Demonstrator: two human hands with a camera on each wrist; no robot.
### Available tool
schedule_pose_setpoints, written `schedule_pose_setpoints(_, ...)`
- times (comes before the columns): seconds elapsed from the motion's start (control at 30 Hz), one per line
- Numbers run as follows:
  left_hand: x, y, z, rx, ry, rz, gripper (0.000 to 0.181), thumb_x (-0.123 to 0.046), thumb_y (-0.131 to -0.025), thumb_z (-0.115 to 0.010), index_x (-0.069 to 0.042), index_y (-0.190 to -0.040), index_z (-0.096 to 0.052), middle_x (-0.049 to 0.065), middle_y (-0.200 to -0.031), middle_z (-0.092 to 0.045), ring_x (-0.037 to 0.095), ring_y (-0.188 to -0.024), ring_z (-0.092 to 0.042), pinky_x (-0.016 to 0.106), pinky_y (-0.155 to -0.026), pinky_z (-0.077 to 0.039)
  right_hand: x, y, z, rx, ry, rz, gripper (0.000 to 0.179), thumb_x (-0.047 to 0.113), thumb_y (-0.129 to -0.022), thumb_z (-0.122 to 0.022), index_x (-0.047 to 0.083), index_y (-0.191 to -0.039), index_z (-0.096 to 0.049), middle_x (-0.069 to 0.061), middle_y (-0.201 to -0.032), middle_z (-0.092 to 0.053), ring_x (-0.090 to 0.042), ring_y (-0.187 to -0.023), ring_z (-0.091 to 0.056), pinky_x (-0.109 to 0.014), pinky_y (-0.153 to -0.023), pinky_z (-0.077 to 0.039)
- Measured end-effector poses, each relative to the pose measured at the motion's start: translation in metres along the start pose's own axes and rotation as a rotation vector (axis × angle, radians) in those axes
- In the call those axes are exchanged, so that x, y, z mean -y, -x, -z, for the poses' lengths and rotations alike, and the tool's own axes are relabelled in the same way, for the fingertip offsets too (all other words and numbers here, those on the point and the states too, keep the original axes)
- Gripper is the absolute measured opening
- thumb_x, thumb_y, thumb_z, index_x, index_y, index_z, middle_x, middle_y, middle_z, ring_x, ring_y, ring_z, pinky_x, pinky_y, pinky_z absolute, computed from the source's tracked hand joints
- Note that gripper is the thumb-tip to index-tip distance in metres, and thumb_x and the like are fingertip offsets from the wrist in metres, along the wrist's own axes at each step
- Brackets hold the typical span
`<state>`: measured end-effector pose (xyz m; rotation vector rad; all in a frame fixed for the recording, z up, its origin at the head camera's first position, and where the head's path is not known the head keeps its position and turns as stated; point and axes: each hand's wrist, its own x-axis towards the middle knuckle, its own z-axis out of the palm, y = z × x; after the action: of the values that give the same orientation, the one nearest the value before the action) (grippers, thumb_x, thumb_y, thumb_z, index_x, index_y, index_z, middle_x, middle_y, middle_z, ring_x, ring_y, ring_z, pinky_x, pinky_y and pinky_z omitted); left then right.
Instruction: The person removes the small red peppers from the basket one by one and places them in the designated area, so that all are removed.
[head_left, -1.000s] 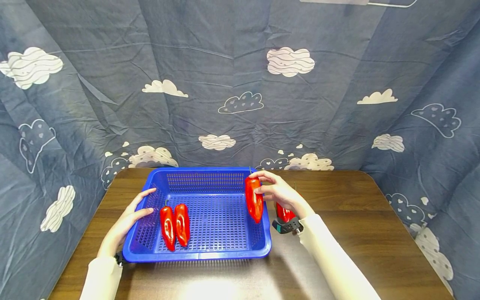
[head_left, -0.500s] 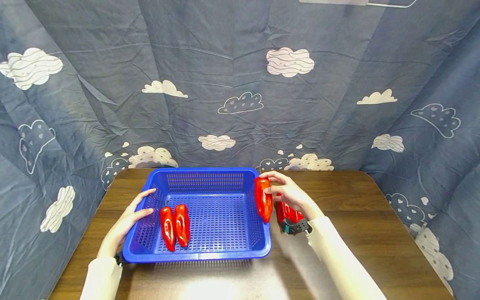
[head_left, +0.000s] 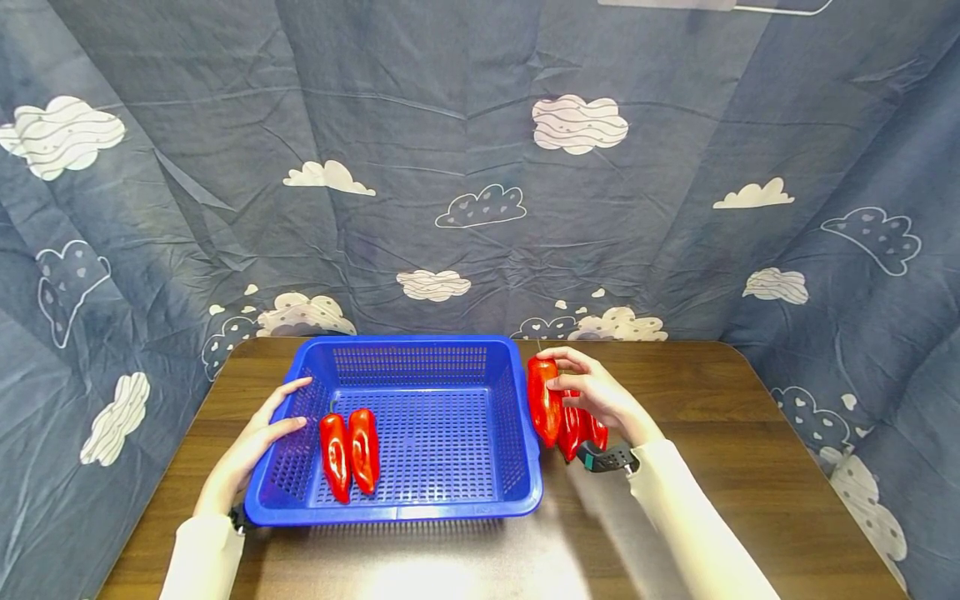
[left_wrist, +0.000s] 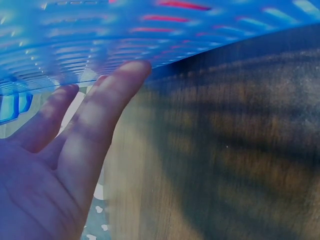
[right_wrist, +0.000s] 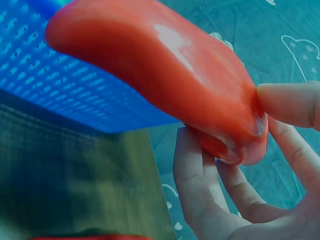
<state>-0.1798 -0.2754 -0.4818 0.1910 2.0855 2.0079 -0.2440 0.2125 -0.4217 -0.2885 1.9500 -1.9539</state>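
The pepper (head_left: 543, 408) risked slipping.
The right hand (head_left: 602, 396) pinched only its top end; the left hand (head_left: 247, 442) spread wide at the basket (head_left: 397, 512).

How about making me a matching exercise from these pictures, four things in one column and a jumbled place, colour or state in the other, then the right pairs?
Column one:
1. Basket
2. Left hand
3. Right hand
4. Table

Column two:
A. Brown
B. Holding one red pepper
C. Blue, with two red peppers inside
D. At the basket's left side

Right pairs: 1-C, 2-D, 3-B, 4-A.
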Motion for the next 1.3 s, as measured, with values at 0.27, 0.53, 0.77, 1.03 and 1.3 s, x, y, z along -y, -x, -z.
schedule_pose_setpoints(0.27,0.0,0.0,0.0,-0.003,-0.018,-0.009,0.056,-0.012,-0.099,-0.047,-0.02,-0.149,-0.025,0.028,-0.141,-0.028,0.027,-0.106,-0.057,0.046,-0.078,-0.053,-0.003,0.006,0.012,-0.02,-0.005,-0.004,0.038,-0.004,-0.088,-0.053,0.005,-0.125,-0.052,-0.007,-0.111,-0.054,-0.021,-0.092,-0.058,-0.041,-0.079,-0.05)
schedule_pose_setpoints(0.53,0.0,0.0,0.0,-0.002,-0.005,0.003,0.056,-0.013,-0.099,-0.047,-0.021,-0.15,-0.024,0.028,-0.142,-0.027,0.03,-0.105,-0.058,0.048,-0.077,-0.053,-0.01,0.01,0.027,-0.043,-0.019,-0.008,0.038,-0.004,-0.088,-0.053,0.008,-0.124,-0.054,-0.008,-0.11,-0.054,-0.02,-0.089,-0.059,-0.038,-0.075,-0.051)
schedule_pose_setpoints(0.77,0.0,0.0,0.0,-0.003,-0.004,-0.002,0.056,-0.012,-0.099,-0.046,-0.02,-0.15,-0.024,0.027,-0.141,-0.028,0.029,-0.105,-0.058,0.048,-0.077,-0.053,-0.018,0.014,0.041,-0.021,-0.065,0.024,0.038,-0.004,-0.089,-0.052,0.01,-0.124,-0.055,-0.006,-0.109,-0.056,-0.018,-0.087,-0.061,-0.036,-0.073,-0.052)
schedule_pose_setpoints(1.03,-0.002,0.001,-0.002,-0.003,-0.014,-0.009,0.056,-0.012,-0.099,-0.047,-0.02,-0.15,-0.024,0.029,-0.141,-0.028,0.027,-0.105,-0.057,0.046,-0.078,-0.053,-0.02,0.021,0.05,-0.065,-0.056,-0.005,0.039,-0.004,-0.088,-0.051,0.008,-0.124,-0.053,-0.006,-0.11,-0.054,-0.018,-0.087,-0.062,-0.038,-0.075,-0.052)
schedule_pose_setpoints(1.3,-0.003,0.001,-0.003,-0.004,-0.005,-0.002,0.057,-0.011,-0.099,-0.047,-0.021,-0.15,-0.024,0.029,-0.141,-0.028,0.028,-0.105,-0.057,0.046,-0.077,-0.053,-0.023,0.023,0.058,-0.115,-0.048,-0.037,0.039,-0.006,-0.088,-0.049,0.01,-0.123,-0.055,-0.005,-0.109,-0.054,-0.017,-0.089,-0.062,-0.039,-0.077,-0.051)
